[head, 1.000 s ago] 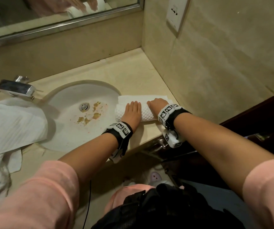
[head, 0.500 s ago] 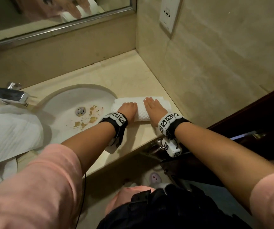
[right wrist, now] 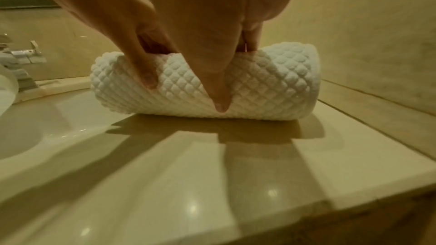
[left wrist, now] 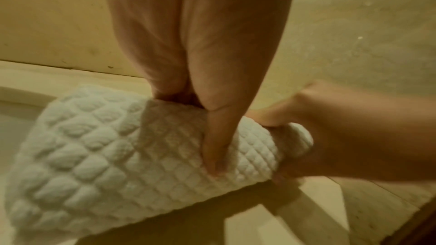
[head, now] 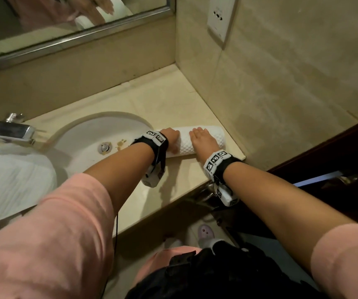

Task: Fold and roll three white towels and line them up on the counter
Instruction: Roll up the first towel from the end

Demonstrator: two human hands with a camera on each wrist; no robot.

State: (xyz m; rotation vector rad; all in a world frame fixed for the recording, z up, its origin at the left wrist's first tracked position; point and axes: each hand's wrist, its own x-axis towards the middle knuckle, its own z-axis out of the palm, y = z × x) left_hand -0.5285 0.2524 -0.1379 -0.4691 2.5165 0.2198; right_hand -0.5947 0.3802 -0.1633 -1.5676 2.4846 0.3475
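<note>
Both hands' grip [head: 204,138] clasps quilted white towel roll [head: 195,141].

I see beige tiled walls [head: 281,87], a mirror [head: 65,22], a wall socket [head: 220,17], dim yellow light.
</note>
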